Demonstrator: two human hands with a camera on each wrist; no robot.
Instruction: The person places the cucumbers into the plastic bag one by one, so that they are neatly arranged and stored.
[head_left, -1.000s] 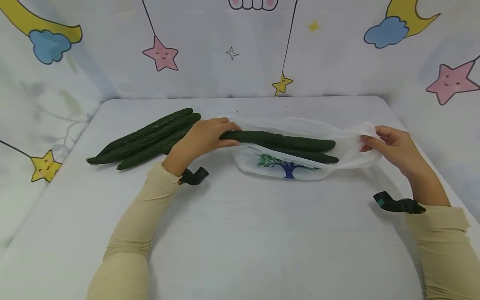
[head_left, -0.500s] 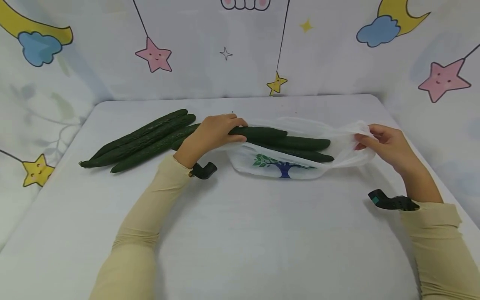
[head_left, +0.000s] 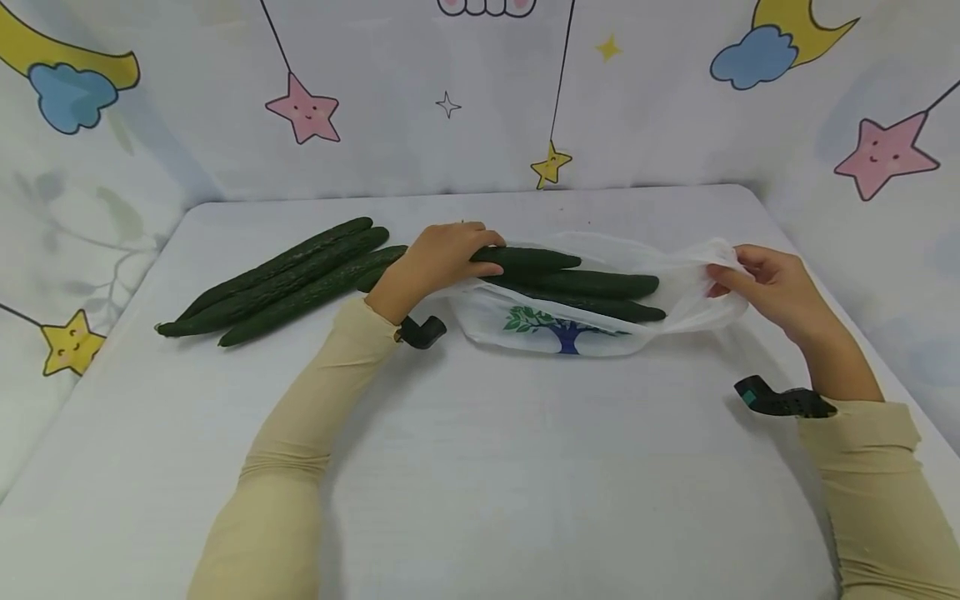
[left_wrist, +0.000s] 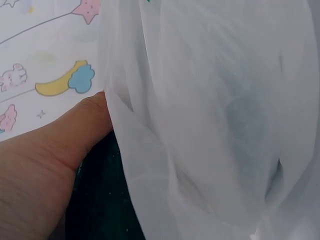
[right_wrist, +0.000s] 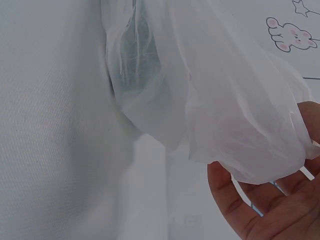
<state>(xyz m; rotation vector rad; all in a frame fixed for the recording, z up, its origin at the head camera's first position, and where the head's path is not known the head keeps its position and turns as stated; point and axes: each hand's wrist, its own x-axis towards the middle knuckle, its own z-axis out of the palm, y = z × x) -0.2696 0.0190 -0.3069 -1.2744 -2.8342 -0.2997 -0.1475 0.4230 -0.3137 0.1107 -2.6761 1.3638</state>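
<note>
My left hand grips a long dark green cucumber from above, its front end lying over the white plastic bag. Two more cucumbers lie in the bag, which has a tree print facing me. At the bag's far right end, my right hand pinches the plastic between thumb and fingers. In the left wrist view the bag covers my fingertips, while the thumb side of the hand lies along the cucumber. The right wrist view has the hand holding the bag's edge.
Several cucumbers lie side by side, slanting, on the left of the white table. Behind the table hangs a pale backdrop with cartoon stars, moons and clouds. Black wrist cameras stick out near both cuffs.
My left hand has moved right, sliding the gripped cucumber further along into the bag, over the ones inside. The right hand keeps its hold on the bag's end. The view shifted slightly.
</note>
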